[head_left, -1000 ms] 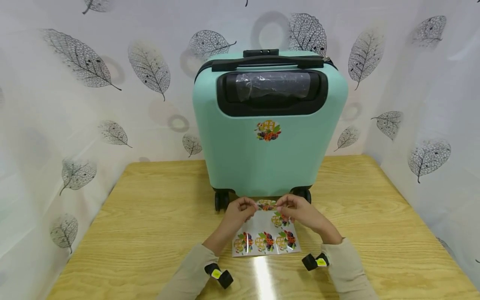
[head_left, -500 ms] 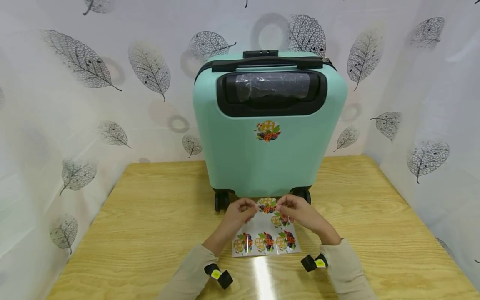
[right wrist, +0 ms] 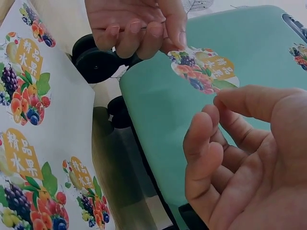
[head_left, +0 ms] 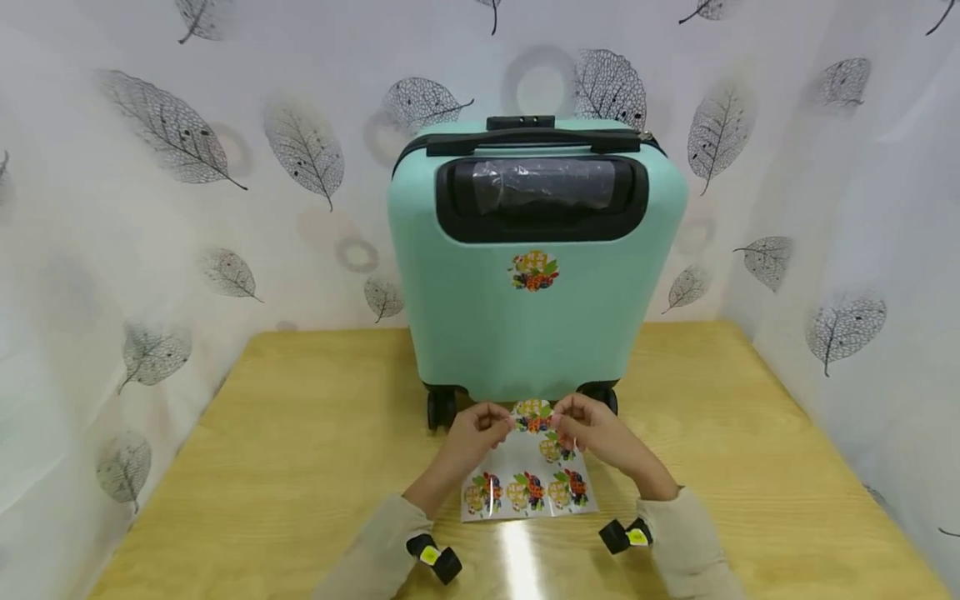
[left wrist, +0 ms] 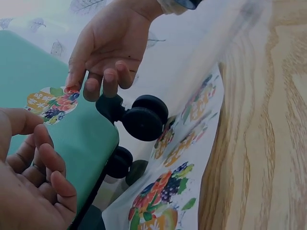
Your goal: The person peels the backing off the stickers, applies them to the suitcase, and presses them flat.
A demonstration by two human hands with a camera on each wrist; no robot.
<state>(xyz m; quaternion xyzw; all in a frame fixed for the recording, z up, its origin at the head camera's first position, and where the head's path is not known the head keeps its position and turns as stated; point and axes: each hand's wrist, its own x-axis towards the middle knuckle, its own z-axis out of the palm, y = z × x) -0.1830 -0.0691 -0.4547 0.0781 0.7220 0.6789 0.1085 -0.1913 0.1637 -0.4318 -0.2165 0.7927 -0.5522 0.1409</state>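
A fruit-printed sticker (head_left: pixel 533 416) is stretched between both hands, off its sheet and in front of the suitcase's lower edge. My left hand (head_left: pixel 474 435) pinches its left edge between thumb and forefinger. On the opposite edge, my right hand (head_left: pixel 596 431) pinches it the same way; in the right wrist view the sticker (right wrist: pixel 204 71) shows its printed face. Under the hands lies a glossy sticker sheet (head_left: pixel 513 457) with several similar stickers and a bare patch. The mint-green suitcase (head_left: pixel 525 346) stands upright behind, bearing one matching sticker (head_left: pixel 534 272) below its handle recess.
Black wheels (head_left: pixel 441 408) hold the suitcase on the wooden table (head_left: pixel 315 433). A white curtain (head_left: pixel 300 50) with leaf prints hangs behind and on both sides. Black camera mounts (head_left: pixel 437 560) are strapped at both wrists.
The held sticker has tipped so that more of its printed face shows to the head camera. Both hands keep their pinch. The head view has shifted slightly, putting the suitcase lower in it.
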